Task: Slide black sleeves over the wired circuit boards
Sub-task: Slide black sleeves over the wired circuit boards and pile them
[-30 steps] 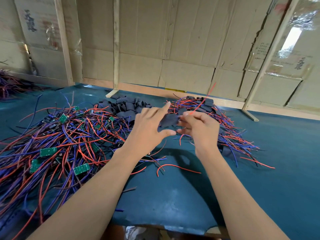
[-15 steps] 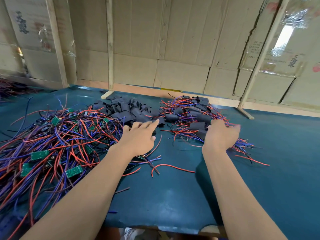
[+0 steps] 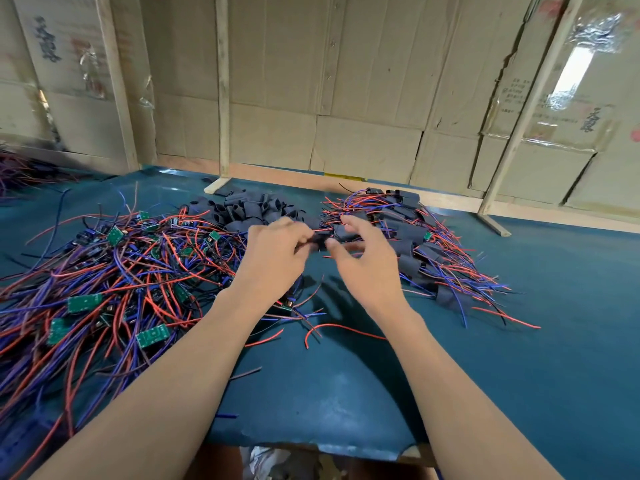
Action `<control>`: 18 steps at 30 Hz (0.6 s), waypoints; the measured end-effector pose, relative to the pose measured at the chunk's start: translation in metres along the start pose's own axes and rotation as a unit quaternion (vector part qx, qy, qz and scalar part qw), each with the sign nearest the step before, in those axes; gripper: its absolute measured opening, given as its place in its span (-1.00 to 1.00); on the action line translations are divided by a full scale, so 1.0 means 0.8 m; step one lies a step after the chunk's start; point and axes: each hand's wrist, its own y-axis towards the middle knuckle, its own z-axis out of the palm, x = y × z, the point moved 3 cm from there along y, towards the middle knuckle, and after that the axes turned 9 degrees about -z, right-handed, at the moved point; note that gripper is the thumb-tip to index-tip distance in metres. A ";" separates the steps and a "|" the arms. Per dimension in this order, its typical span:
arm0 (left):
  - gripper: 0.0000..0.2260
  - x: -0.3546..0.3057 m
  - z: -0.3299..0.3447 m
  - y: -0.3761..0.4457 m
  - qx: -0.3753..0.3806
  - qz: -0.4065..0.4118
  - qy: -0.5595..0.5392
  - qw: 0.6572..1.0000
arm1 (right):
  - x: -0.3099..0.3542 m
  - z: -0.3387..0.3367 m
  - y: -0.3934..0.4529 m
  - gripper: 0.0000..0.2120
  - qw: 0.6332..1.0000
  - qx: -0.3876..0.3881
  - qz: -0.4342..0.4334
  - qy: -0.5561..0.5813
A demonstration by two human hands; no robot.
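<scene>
Both hands are up over the middle of the desk (image 3: 346,393), which has a dark teal mat on it. The left hand (image 3: 277,258) has its fingers curled in and is pinching a small black sleeve (image 3: 320,239) at the fingertips. The right hand (image 3: 367,268) is just beside it, with the thumb and fingers bent toward that same sleeve. There's a lot of motion blur right there, so I can't tell if the right one is actually gripping it or only touching it.

To the left is a big messy heap of wired circuit boards (image 3: 104,289), little green boards tangled in red, blue and purple wires. Behind the hands sits a pile of loose black sleeves (image 3: 249,209). Off to the right is a pile of sleeved boards (image 3: 415,237), with black sleeves on them and wires sticking out all over. One loose red wire (image 3: 346,329) lies on the mat under the right forearm.

The back wall is flattened cardboard (image 3: 346,98) held up with wooden posts (image 3: 222,84). The near edge of the mat is a bit torn.
</scene>
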 end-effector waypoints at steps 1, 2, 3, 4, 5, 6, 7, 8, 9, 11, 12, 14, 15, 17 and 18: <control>-0.91 -0.002 -0.007 -0.002 -0.044 0.017 -0.018 0.999 | -0.001 0.002 0.000 -0.65 1.000 0.018 0.011 0.016; -0.91 -0.005 -0.013 -0.004 -0.075 0.034 -0.028 0.996 | 0.000 0.003 0.000 -0.70 0.998 0.030 0.020 0.051; -0.91 -0.007 -0.017 -0.006 -0.087 0.050 -0.034 0.994 | 0.002 0.003 0.000 -0.78 0.995 0.039 0.021 0.092; -0.92 -0.010 -0.018 -0.007 -0.080 0.063 -0.042 0.994 | 0.004 0.003 0.001 -0.86 0.990 0.044 0.017 0.130; -0.93 -0.012 -0.018 -0.008 -0.057 0.069 -0.055 0.994 | 0.005 0.002 0.001 -0.89 0.986 0.045 0.014 0.158; -0.94 -0.012 -0.017 -0.009 -0.023 0.061 -0.077 0.995 | 0.006 0.001 0.002 -0.90 0.983 0.044 0.015 0.178; -0.93 -0.012 -0.016 -0.009 0.017 0.044 -0.102 0.994 | 0.006 0.000 0.002 -0.91 0.981 0.041 0.021 0.189; -0.92 -0.011 -0.018 -0.007 0.057 0.024 -0.119 0.991 | 0.005 0.000 0.003 -0.91 0.979 0.035 0.032 0.196; -0.91 -0.011 -0.022 -0.004 0.096 0.011 -0.122 0.988 | 0.003 -0.001 0.003 -0.90 0.979 0.022 0.048 0.199; -0.94 -0.008 -0.032 0.002 0.170 -0.010 -0.084 0.982 | -0.004 -0.004 0.004 -0.89 0.977 -0.016 0.083 0.198; -0.92 -0.002 -0.038 0.005 0.212 -0.025 -0.051 0.976 | -0.006 -0.006 0.004 -0.89 0.975 -0.034 0.094 0.199; -0.76 0.012 -0.042 0.005 0.315 -0.060 0.026 0.947 | -0.009 -0.008 0.003 -0.90 0.970 -0.061 0.100 0.214; -0.71 0.016 -0.041 0.002 0.363 -0.078 0.053 0.927 | -0.009 -0.009 0.003 -0.90 0.966 -0.071 0.100 0.227; -0.65 0.017 -0.036 -0.005 0.419 -0.102 0.072 0.899 | -0.007 -0.009 0.001 -0.89 0.961 -0.081 0.102 0.245; -0.63 0.015 -0.033 -0.006 0.427 -0.102 0.082 0.895 | -0.006 -0.008 0.001 -0.86 0.961 -0.081 0.104 0.244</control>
